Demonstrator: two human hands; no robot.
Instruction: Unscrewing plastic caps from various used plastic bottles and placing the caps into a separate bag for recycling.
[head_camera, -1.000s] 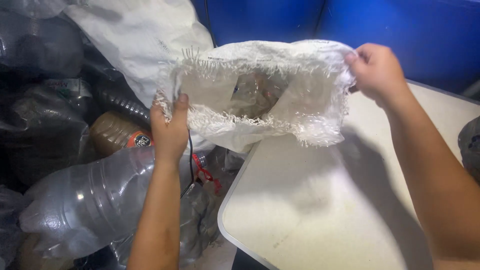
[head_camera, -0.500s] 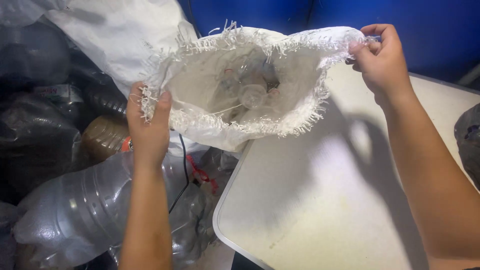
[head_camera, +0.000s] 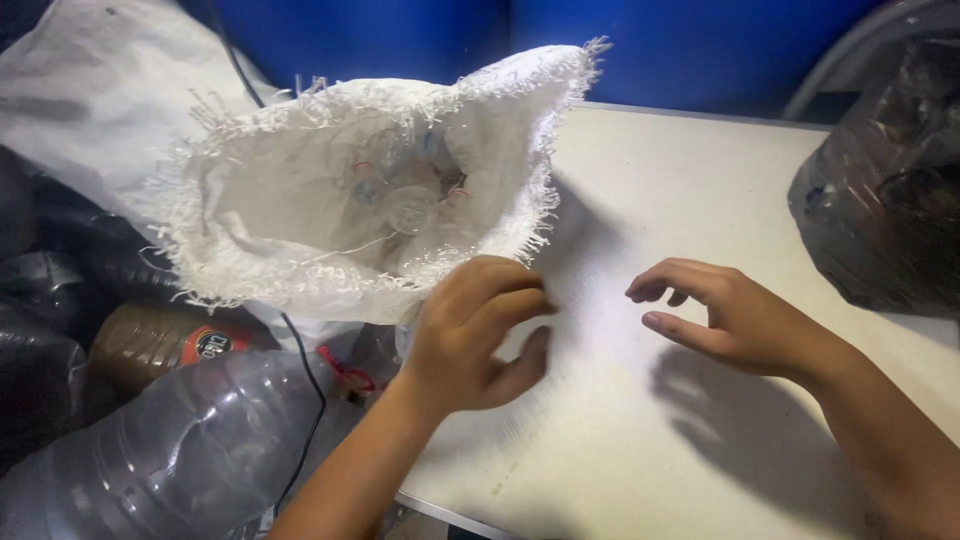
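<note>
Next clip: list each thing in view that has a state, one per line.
White woven sack: mouth open, frayed, bottles inside, held by neither hand.
Left hand: empty, beside sack rim.
Right hand: empty, fingers curled over table.
Large clear bottle: lying down.
Dark bag: on table, apart.

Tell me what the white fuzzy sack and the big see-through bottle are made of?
The white frayed-edged sack looks like woven plastic fabric, matte: loose stiff threads stick out all around its open rim. The large clear crumpled bottle seems thin plastic, glossy: light glints on it and its ribbed wall is dented. The pale flat tabletop looks smooth and hard, maybe laminate or plastic; that is hard to tell.
</note>
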